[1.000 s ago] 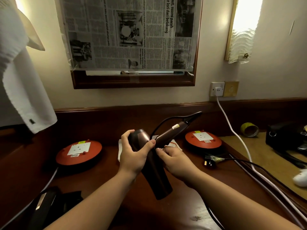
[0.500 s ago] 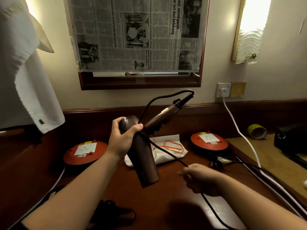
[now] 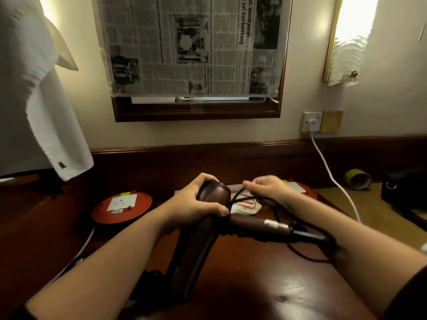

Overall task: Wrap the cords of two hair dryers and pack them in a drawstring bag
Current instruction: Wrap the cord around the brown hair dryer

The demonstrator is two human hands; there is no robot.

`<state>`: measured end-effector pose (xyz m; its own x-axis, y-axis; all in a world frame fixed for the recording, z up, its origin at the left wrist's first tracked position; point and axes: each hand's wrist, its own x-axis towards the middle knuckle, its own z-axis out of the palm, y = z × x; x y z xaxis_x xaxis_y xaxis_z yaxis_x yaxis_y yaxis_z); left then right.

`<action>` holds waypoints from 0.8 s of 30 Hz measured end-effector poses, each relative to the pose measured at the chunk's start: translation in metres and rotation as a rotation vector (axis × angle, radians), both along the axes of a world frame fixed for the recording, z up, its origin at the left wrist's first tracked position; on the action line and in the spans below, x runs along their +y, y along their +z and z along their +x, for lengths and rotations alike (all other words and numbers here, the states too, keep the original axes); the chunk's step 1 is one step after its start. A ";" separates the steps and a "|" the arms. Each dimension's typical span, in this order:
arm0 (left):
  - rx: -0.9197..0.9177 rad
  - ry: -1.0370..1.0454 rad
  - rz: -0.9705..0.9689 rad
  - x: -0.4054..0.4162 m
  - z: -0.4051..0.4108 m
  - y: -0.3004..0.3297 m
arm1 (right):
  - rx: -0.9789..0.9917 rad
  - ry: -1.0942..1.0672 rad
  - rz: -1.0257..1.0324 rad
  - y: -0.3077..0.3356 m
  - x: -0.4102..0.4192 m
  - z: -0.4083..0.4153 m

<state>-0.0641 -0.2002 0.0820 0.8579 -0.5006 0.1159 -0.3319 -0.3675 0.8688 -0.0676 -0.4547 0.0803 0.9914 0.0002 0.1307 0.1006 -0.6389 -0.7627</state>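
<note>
A dark brown hair dryer (image 3: pixel 196 248) is held over the wooden desk, barrel pointing down toward me, handle lying out to the right. My left hand (image 3: pixel 196 202) grips its rear end. My right hand (image 3: pixel 265 187) pinches the black cord (image 3: pixel 280 206) just behind the dryer's body; the cord loops down past the handle's end to my right forearm. A white drawstring bag (image 3: pixel 246 207) with an orange string lies on the desk behind the dryer, partly hidden by it. A second dryer is not visible.
Two round red socket reels sit on the desk, one at the left (image 3: pixel 122 206), the other (image 3: pixel 305 189) behind my right hand. A white cable (image 3: pixel 332 179) runs from the wall socket (image 3: pixel 312 122). A white towel (image 3: pixel 41 112) hangs left. A tape roll (image 3: pixel 357 179) and dark items lie right.
The dryer has come down and its handle has swung from pointing up to lying level at the right. My right hand rose from low on the cord to behind the dryer's body.
</note>
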 end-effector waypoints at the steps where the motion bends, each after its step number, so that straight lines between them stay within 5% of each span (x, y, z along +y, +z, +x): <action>1: -0.046 0.021 0.116 -0.001 0.000 -0.002 | 0.035 0.040 0.056 0.014 0.000 0.000; 4: -0.128 0.183 0.299 -0.001 0.007 -0.005 | 0.253 0.302 0.094 0.052 0.006 -0.018; 9: -0.223 0.410 0.252 0.007 0.020 -0.007 | 0.374 0.475 -0.099 0.066 0.044 -0.051; 14: -0.125 0.537 -0.038 0.016 0.033 0.001 | 0.396 0.468 -0.171 0.021 0.070 -0.058; 18: 0.076 0.331 -0.296 0.017 0.020 0.009 | 0.269 0.337 -0.360 -0.013 0.066 -0.044; 22: 0.050 0.149 -0.185 0.028 0.011 0.009 | 0.067 0.272 0.127 0.004 0.043 -0.035; 23: 0.017 0.120 -0.128 0.031 0.010 0.009 | 0.123 0.249 0.384 0.021 0.038 -0.034; 24: -0.016 0.093 -0.058 0.033 0.009 0.009 | 0.143 0.296 0.392 0.032 0.034 -0.034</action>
